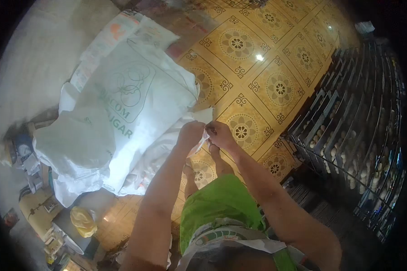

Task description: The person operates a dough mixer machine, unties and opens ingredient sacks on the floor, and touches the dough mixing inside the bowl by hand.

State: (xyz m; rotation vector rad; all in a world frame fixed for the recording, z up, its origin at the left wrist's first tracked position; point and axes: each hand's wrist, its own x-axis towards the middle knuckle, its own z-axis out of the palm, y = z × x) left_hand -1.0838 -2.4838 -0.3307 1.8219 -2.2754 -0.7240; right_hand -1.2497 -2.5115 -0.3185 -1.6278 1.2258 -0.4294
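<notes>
My left hand (192,134) and my right hand (220,134) are close together in front of me, both closed with fingers pinched. Between them is the white edge of a sack (204,115), with a pale flap sticking up above the fingers. To the left lies a large white woven sack (117,99) with green print that includes the word "SUGAR". It rests on other white sacks (151,165), and the held edge seems to belong to one of these lower sacks. The exact grip of the fingertips is hard to make out.
Patterned yellow floor tiles (280,88) spread ahead. A dark rack (348,117) with rows of small pale pieces stands at the right. At the lower left are a beige machine (38,207) and a yellow plastic bag (83,221). A pale wall (31,58) borders the sacks.
</notes>
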